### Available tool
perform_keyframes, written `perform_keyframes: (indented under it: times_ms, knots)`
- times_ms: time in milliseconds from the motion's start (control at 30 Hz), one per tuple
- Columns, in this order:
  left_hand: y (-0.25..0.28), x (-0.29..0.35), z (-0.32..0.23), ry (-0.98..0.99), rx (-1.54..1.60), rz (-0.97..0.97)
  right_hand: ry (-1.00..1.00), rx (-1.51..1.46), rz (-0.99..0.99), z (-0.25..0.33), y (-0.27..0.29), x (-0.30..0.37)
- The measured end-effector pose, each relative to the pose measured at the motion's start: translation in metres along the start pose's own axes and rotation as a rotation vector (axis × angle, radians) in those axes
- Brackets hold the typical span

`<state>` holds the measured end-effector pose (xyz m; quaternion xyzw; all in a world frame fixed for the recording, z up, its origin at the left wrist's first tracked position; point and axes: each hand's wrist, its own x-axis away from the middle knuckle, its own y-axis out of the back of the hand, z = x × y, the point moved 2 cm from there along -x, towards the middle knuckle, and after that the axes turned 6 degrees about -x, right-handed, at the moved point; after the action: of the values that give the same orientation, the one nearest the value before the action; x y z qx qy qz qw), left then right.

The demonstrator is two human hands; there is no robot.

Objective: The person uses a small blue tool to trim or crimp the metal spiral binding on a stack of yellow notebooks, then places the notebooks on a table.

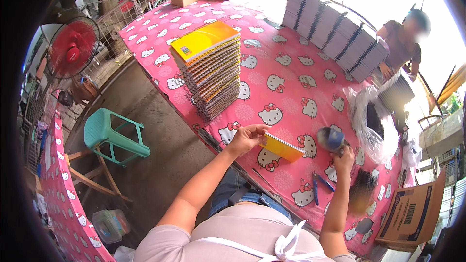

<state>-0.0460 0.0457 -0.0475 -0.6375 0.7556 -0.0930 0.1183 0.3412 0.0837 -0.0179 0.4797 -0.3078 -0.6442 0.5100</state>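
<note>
A small yellow spiral notebook (pixel 286 148) lies tilted over the pink table, its white coil edge facing up and away from me. My left hand (pixel 250 138) pinches it at its left end. In my right hand (pixel 344 158) is a mallet-like tool (pixel 332 139) with a blue and dark rounded head, smeared by motion, just right of the notebook. Blue-handled pliers (pixel 321 184) rest on the table below that hand. A bundle of dark binding coils (pixel 364 187) sits to their right. A tall stack of yellow spiral notebooks (pixel 213 68) stands at the left.
Long stacks of coil-bound pages (pixel 330 31) line the far right, where another person (pixel 405 43) stands. A clear plastic bag (pixel 359 121) and a cardboard box (pixel 410 213) are on the right. A green stool (pixel 114 133) and red fan (pixel 73 48) stand left of the table.
</note>
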Motion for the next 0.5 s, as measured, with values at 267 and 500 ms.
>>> perform_keyframes:
  times_ms: [267,500]
  knots:
    - [-0.014,0.009,0.012,-0.033,-0.042,-0.050,0.219,-0.375,0.022,0.129,0.054,0.066]
    - [-0.033,0.019,0.001,-0.007,-0.157,-0.154,0.401,-0.171,0.419,0.209,0.015,0.036]
